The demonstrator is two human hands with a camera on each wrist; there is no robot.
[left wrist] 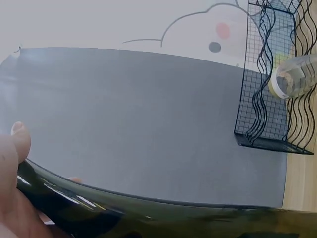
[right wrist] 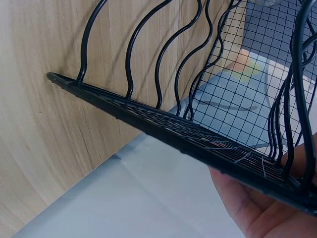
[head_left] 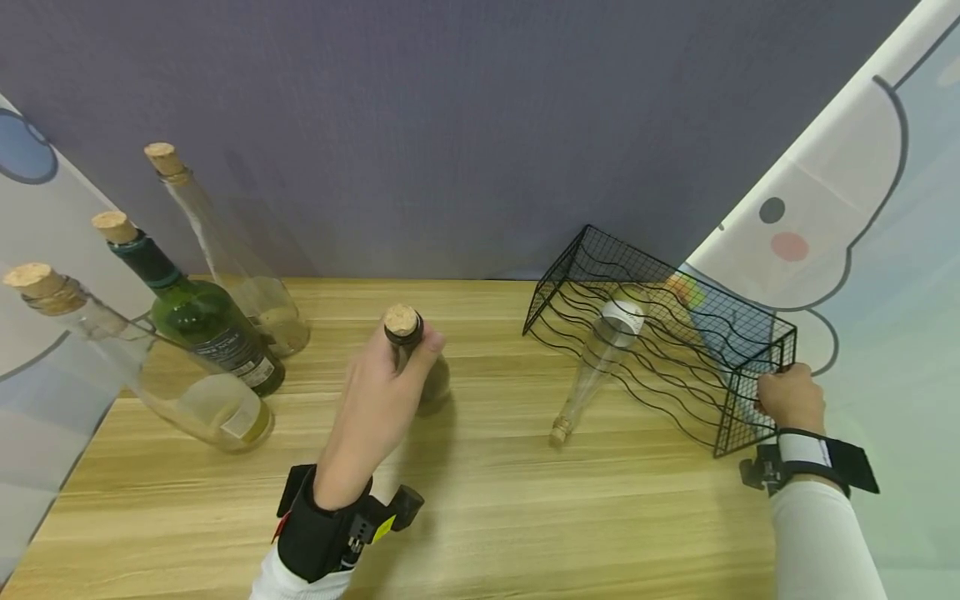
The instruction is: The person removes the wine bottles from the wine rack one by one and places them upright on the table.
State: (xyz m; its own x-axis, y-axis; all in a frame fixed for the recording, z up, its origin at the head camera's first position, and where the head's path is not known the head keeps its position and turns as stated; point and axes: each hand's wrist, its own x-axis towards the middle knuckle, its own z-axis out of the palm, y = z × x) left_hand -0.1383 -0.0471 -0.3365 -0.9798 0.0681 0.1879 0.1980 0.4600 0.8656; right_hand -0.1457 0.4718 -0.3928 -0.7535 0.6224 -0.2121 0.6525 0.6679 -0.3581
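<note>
My left hand (head_left: 375, 400) grips a dark green corked bottle (left wrist: 153, 214) around its neck. The cork (head_left: 401, 319) shows above the fingers in the head view, and most of the body is hidden behind the hand. At the right, my right hand (head_left: 792, 396) holds the end panel of a black wire rack (right wrist: 148, 126), fingers and thumb on either side of the mesh at its upper corner. A clear corked bottle (head_left: 600, 350) lies on the rack's wavy wires, its neck pointing toward the front of the table.
Three corked bottles stand on the left of the wooden table (head_left: 525, 517): a clear one (head_left: 225, 408), a green one with a dark label (head_left: 217, 333) and another clear one (head_left: 273, 312) behind. A grey panel (head_left: 420, 142) rises along the table's back edge.
</note>
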